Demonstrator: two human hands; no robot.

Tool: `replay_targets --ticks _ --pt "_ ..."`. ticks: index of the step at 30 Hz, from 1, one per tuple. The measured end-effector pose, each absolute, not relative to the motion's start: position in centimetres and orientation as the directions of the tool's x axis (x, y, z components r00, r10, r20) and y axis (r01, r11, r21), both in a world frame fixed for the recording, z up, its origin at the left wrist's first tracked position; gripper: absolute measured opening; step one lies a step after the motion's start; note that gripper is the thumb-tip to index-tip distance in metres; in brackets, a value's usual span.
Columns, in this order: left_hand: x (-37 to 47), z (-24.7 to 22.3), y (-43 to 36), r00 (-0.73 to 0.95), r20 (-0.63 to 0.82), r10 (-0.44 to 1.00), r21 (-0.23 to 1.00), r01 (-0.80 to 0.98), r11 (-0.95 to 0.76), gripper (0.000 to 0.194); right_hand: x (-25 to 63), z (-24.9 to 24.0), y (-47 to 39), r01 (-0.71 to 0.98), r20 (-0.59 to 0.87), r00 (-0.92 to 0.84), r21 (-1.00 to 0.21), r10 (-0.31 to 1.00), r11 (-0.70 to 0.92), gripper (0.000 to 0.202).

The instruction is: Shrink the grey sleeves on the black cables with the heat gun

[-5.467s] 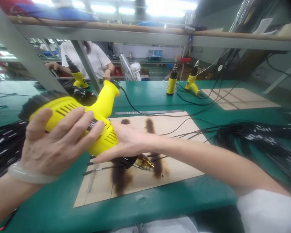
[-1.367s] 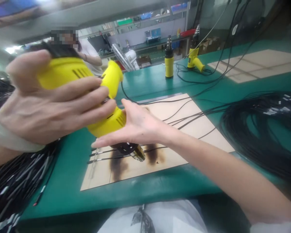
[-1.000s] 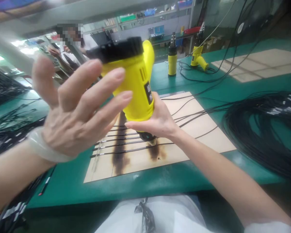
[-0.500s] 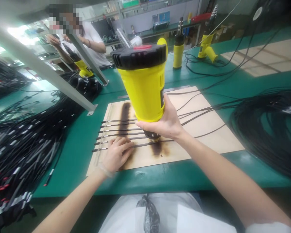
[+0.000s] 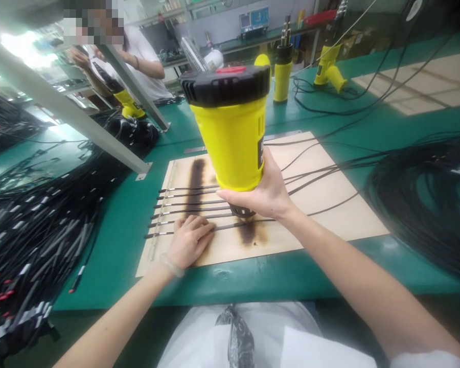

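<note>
My right hand [image 5: 270, 191] is wrapped round a yellow heat gun [image 5: 233, 143] with a black, red-marked rear cap. The gun stands nose down, its dark nozzle [image 5: 243, 210] over the nearer cables; the exact gap below it cannot be judged. On the left, my left hand [image 5: 189, 240] is low over the wooden board [image 5: 329, 214], fingers bent and closed at the nearest black cable [image 5: 230, 225]. Several thin black cables lie side by side across the board, their ends lined up along a strip [image 5: 159, 225] at its left edge.
Cable bundles [image 5: 61, 220] fill the left side, and a cable coil [image 5: 425, 204] lies at the right. A slanted metal post [image 5: 111, 148] stands at left. Other yellow heat guns [image 5: 282, 76] stand behind. A co-worker [image 5: 145, 61] is across the table.
The heat gun and my right hand have shifted slightly right in view. My left hand has slid a little right along the nearest cable. Both grips look the same.
</note>
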State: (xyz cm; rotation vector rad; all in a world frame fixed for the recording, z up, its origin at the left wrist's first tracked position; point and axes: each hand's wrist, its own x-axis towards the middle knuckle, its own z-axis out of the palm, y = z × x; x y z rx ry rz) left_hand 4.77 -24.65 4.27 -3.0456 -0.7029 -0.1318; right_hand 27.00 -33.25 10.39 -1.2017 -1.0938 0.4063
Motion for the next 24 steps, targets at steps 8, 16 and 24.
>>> replay_targets --ticks 8,16,24 --pt "4.78 3.83 -24.49 0.903 0.103 0.418 0.005 0.42 -0.908 0.022 26.99 10.3 -33.37 0.276 0.447 0.476 -0.894 0.758 0.353 0.077" --pt "4.97 3.82 -24.4 0.902 0.122 0.415 0.035 0.414 -0.91 0.02 27.13 10.44 -33.67 0.252 0.422 0.512 -0.906 0.748 0.339 0.076" --pt "4.99 3.75 -24.3 0.897 0.136 0.42 0.052 0.417 -0.908 0.018 27.11 10.2 -33.68 0.225 0.422 0.523 -0.907 0.74 0.357 0.075"
